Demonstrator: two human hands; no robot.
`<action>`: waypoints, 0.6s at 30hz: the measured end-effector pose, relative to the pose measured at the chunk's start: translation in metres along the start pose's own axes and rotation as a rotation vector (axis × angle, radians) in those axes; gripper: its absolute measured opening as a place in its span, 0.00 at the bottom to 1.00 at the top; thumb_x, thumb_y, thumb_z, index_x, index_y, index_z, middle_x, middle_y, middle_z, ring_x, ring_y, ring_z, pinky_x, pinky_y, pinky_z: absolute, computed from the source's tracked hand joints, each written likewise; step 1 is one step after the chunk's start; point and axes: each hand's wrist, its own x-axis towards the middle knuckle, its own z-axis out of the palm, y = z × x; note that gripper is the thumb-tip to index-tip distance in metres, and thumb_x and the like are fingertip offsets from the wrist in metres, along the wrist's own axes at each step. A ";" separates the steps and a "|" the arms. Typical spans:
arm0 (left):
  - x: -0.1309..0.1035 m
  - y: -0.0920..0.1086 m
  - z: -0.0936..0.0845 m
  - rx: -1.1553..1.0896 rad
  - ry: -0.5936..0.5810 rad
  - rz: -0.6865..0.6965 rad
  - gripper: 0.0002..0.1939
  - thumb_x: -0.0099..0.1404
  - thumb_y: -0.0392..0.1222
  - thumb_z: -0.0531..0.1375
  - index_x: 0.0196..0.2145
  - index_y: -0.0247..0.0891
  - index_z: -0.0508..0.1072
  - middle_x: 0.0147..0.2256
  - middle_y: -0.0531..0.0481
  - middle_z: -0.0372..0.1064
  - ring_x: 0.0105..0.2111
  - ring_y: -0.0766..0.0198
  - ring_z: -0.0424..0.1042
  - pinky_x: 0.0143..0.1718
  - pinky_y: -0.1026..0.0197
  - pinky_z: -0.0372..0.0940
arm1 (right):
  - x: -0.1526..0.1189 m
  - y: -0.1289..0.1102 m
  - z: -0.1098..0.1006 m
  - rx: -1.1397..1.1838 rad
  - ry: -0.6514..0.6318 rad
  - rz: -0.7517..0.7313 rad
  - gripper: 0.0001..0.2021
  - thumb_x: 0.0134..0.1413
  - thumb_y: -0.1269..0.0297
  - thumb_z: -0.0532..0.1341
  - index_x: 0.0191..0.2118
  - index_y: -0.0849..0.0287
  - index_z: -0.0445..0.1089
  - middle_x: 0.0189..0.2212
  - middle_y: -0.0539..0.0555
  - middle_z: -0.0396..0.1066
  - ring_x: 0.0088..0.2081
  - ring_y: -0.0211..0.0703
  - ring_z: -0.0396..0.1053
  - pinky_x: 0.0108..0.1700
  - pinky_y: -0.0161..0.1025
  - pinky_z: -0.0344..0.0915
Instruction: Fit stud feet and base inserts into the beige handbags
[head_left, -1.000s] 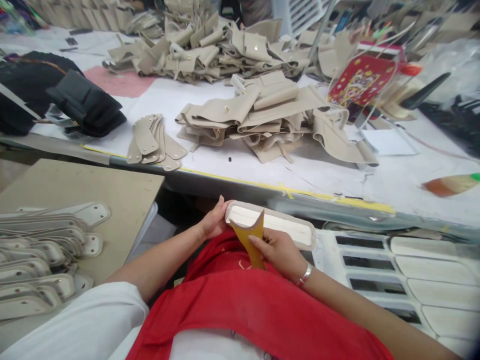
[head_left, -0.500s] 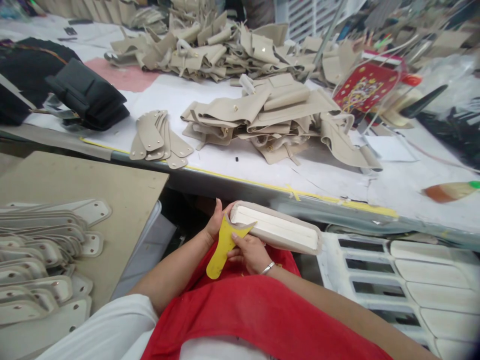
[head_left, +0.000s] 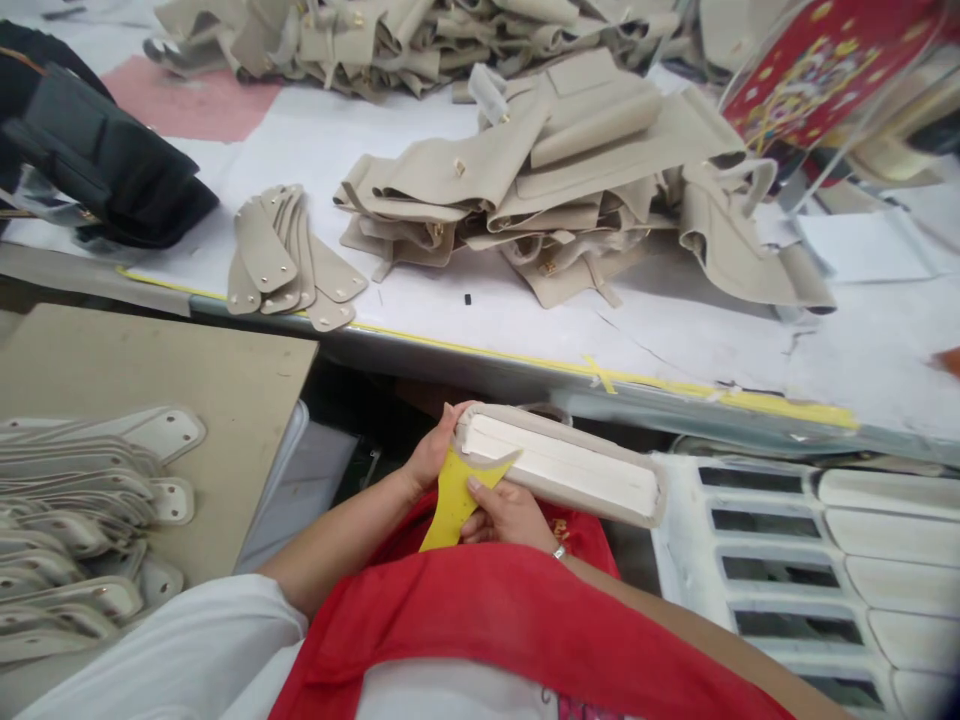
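Note:
In the head view, my left hand (head_left: 433, 452) grips the near-left end of a beige bag piece (head_left: 589, 445), thumb up and the fingers mostly hidden behind it. The piece has a long white inset face framed by a beige rim and slants down to the right. My right hand (head_left: 511, 515) pinches a flat yellow template (head_left: 454, 497) between thumb and fingers. The template's curved, notched upper end lies against the left corner of the bag piece. Its lower end is hidden by my red apron (head_left: 480, 620).
Beyond lies a white-topped table (head_left: 315, 150) edged with yellow tape. It carries a pile of beige bag pieces (head_left: 540, 190), beige straps (head_left: 281, 260) and a black bag (head_left: 112, 160). Stacked straps (head_left: 82, 520) lie on the board at left. A white slatted rack (head_left: 780, 560) stands at right.
The view has moved closer and tilted down a little. The bag piece and yellow template stay in my hands in nearly the same pose, the template's lower end now hidden by the apron.

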 end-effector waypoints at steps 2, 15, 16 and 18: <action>0.003 0.000 0.003 0.180 0.067 0.052 0.28 0.61 0.64 0.49 0.45 0.38 0.68 0.42 0.47 0.69 0.44 0.58 0.67 0.50 0.57 0.58 | 0.000 0.000 -0.007 0.023 0.030 -0.011 0.17 0.47 0.53 0.64 0.36 0.64 0.69 0.16 0.51 0.70 0.16 0.36 0.68 0.20 0.29 0.66; 0.008 0.051 -0.004 0.632 0.018 -0.118 0.29 0.58 0.63 0.52 0.42 0.36 0.75 0.39 0.42 0.72 0.46 0.47 0.66 0.44 0.52 0.62 | -0.051 -0.042 -0.039 -0.230 0.135 -0.410 0.20 0.47 0.45 0.59 0.27 0.61 0.64 0.14 0.50 0.67 0.15 0.34 0.64 0.18 0.29 0.61; 0.005 0.053 -0.008 0.578 -0.029 -0.159 0.30 0.59 0.64 0.51 0.44 0.36 0.74 0.41 0.41 0.72 0.46 0.47 0.67 0.41 0.52 0.63 | -0.059 -0.058 -0.056 -0.258 0.208 -0.510 0.21 0.48 0.44 0.58 0.28 0.60 0.64 0.14 0.50 0.66 0.15 0.34 0.63 0.18 0.30 0.61; -0.007 0.053 -0.016 0.490 -0.120 -0.198 0.29 0.59 0.61 0.53 0.52 0.41 0.68 0.51 0.42 0.66 0.50 0.48 0.63 0.38 0.55 0.65 | -0.066 -0.097 -0.095 -0.361 0.385 -0.670 0.20 0.49 0.43 0.56 0.27 0.58 0.62 0.14 0.49 0.64 0.15 0.34 0.60 0.17 0.32 0.58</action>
